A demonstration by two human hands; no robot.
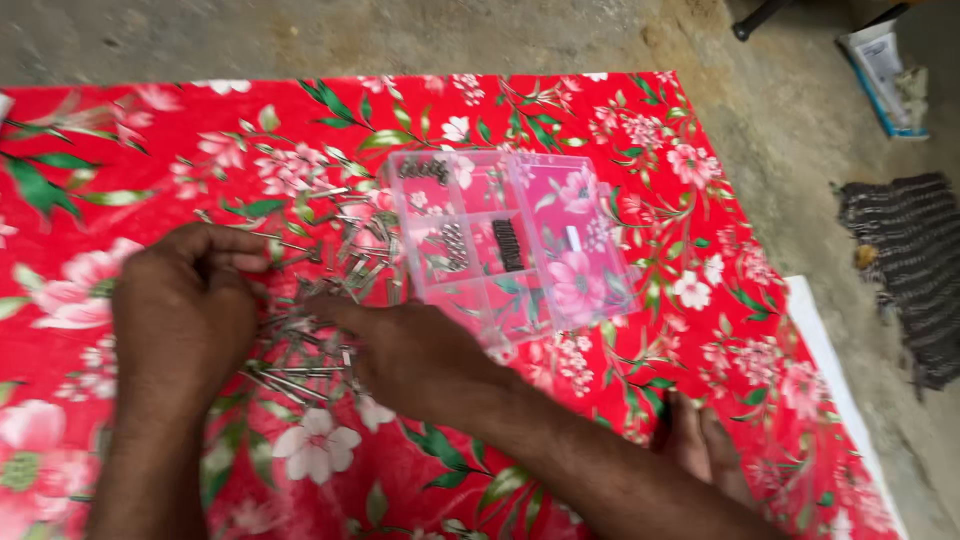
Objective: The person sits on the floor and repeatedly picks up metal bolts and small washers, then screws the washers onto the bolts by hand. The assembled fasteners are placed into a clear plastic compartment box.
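Note:
A heap of small metal screws and pins (pixel 335 265) lies on a red flowered cloth (pixel 620 110). My left hand (pixel 185 310) rests at the heap's left side, fingertips pinching at a screw near the top. My right hand (pixel 415 355) lies palm down on the heap's lower right, fingers among the pieces. Just right of the heap stands a clear plastic compartment box (pixel 515 245); several of its cells hold sorted screws, one a dark piece. What each hand holds is partly hidden.
Bare toes (pixel 700 445) show at the cloth's lower right. Concrete floor surrounds the cloth. A striped grey mat (pixel 905 265) lies on the right, and a blue-and-white packet (pixel 885 75) sits at the top right.

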